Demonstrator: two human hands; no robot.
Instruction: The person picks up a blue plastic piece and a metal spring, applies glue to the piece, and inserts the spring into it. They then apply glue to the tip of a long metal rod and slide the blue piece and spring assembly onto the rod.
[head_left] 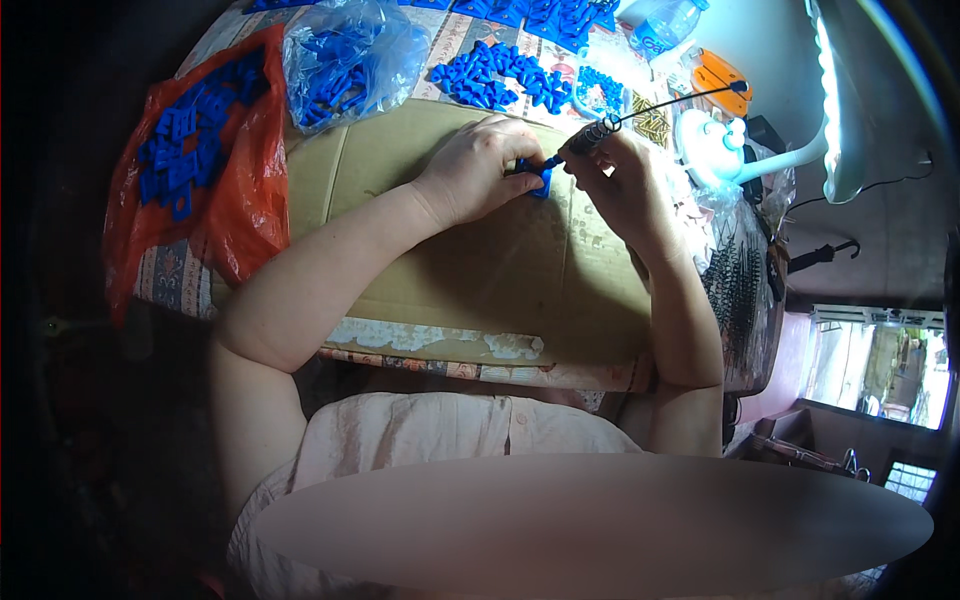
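My left hand (478, 170) presses a small blue plastic part (538, 178) down on a sheet of brown cardboard (500, 260) that covers the table. My right hand (622, 185) grips a slim corded hand tool (592, 138) like a pen, its tip touching the blue part. The tool's black cord (670, 102) runs up and to the right. Both hands meet over the far middle of the cardboard.
A heap of loose blue parts (500, 78) lies beyond the hands. At the left, a clear bag (345, 60) and a red bag (200, 140) hold more blue parts. A white desk lamp (830, 110), an orange object (722, 78) and a plastic bottle (665, 25) stand at the right.
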